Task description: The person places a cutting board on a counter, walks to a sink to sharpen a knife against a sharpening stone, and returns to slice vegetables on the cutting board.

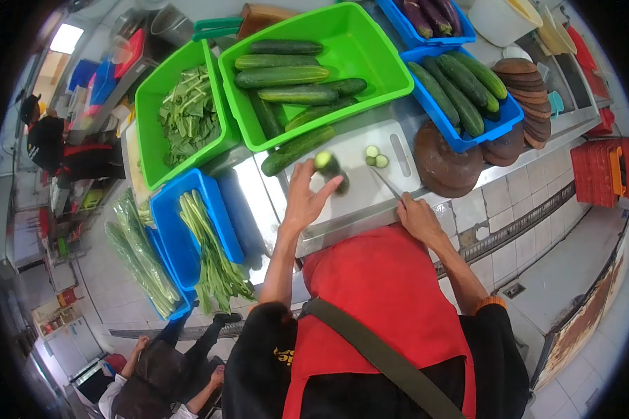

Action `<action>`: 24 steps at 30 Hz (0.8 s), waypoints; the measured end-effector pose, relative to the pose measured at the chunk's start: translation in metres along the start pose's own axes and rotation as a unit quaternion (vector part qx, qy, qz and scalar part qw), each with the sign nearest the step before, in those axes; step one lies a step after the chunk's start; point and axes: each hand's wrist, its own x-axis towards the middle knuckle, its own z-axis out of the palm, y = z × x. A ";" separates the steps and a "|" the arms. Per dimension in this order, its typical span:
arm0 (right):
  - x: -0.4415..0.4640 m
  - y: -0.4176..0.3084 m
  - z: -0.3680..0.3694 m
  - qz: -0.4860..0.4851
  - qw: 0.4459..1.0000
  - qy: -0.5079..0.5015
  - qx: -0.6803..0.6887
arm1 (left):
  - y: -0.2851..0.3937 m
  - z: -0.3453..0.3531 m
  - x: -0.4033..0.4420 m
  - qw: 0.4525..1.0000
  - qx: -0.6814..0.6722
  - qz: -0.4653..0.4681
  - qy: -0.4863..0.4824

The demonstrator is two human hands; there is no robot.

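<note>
My left hand [309,194] has its fingers spread at the left side of the white cutting board [367,199], right beside a cut cucumber piece [326,165] with a pale end face. Whether the fingertips touch the piece is blurred. In my right hand [419,218] is a knife [386,183], its blade pointing up and left over the board. Several small cucumber ends [376,158] lie just past the blade tip. A whole cucumber [297,150] rests between the board and the green bin.
Cucumbers fill part of a green bin [381,66] and a blue basket [497,129]. Another green bin [147,150] holds leafy greens; a blue bin [168,202] holds stems. Round brown boards [444,164] stand at the right. Two other people are at the left.
</note>
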 end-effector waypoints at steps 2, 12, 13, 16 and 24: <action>-0.004 0.002 0.001 0.009 1.000 0.008 0.012 | 0.015 -0.018 -0.011 0.980 -0.131 -0.148 -0.027; 0.006 -0.030 0.018 -0.024 0.999 0.019 0.029 | -0.015 0.000 -0.052 0.974 0.169 -0.071 -0.134; 0.007 -0.030 0.018 -0.025 0.999 0.016 0.028 | -0.010 0.008 -0.046 0.973 0.160 -0.047 -0.158; 0.010 -0.026 0.016 -0.021 1.000 0.007 0.011 | -0.006 0.024 -0.033 0.963 0.166 -0.014 -0.214; 0.007 -0.030 0.007 -0.009 0.999 0.045 -0.028 | -0.010 0.034 -0.003 0.939 0.187 0.008 -0.290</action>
